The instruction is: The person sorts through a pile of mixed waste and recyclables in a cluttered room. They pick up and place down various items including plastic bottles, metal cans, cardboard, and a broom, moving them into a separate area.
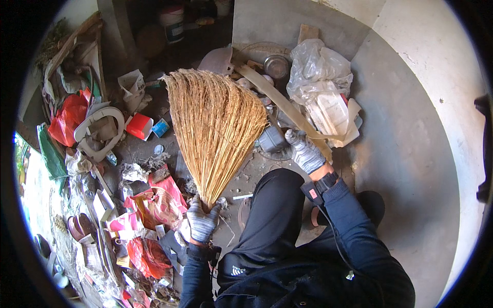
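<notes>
My left hand [203, 221], in a grey knitted glove, grips a straw broom [217, 131] at the narrow base of its bristles. The broom's fanned end points away from me and covers part of the floor. On the right, my gloved right hand [306, 150] holds a small grey plastic container [272, 138], close to the broom's right edge. Its fingers are partly in shadow around the container. Beyond that hand, a long tan strip [283, 102] slants across the litter.
Clear plastic bags [319, 69] and papers lie against the grey wall [404, 154] on the right. A white toilet seat [102, 133], a red box [139, 126], a blue carton [160, 127] and red plastic bags [148, 257] litter the left side. A metal bowl [276, 66] lies at the back.
</notes>
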A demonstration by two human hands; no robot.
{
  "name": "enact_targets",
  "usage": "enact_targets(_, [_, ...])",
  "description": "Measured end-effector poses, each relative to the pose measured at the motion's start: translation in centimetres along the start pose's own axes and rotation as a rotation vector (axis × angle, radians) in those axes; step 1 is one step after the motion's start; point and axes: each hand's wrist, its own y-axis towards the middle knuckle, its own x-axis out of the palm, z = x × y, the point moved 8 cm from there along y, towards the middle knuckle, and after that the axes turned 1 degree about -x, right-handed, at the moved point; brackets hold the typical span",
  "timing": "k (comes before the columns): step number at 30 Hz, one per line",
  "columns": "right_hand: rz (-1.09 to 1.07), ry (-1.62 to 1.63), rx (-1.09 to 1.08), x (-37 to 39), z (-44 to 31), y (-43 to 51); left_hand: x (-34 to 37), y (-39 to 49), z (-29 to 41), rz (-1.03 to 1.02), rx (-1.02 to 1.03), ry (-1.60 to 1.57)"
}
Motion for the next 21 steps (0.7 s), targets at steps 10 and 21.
enact_targets(10, [-0.006, -0.296, 0.086, 3.8, -3.1, 2.7, 1.1, 2.6, -2.4, 0.039, 0.047, 0.070])
enact_targets(21, [0.074, -0.433, -0.130, 2.6, -2.6, 4.3, 5.1, 7.2, -2.2, -0.064, 0.076, -0.050])
